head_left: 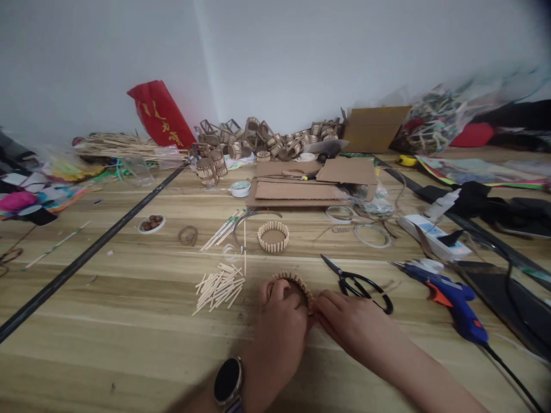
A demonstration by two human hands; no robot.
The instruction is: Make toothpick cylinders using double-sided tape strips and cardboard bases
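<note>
A round basket of short wooden sticks (297, 279) rests on the wooden table at the bottom centre. My left hand (284, 310), with a watch on its wrist, grips its near left side, fingers reaching inside. My right hand (344, 315) is closed at the basket's right wall, fingertips pressed together; anything between them is too small to tell. Just beyond stands a second stick ring with a brown base (273, 237). Loose short sticks (219, 288) lie in a pile left of my hands. Black scissors (357, 282) lie to the right.
A blue glue gun (451, 301) and its cord lie at right, near a white power strip (434, 237). Cardboard sheets (297, 190) lie ahead, with many small baskets (267, 140) behind. A bowl of brown beads (151, 223) sits at left.
</note>
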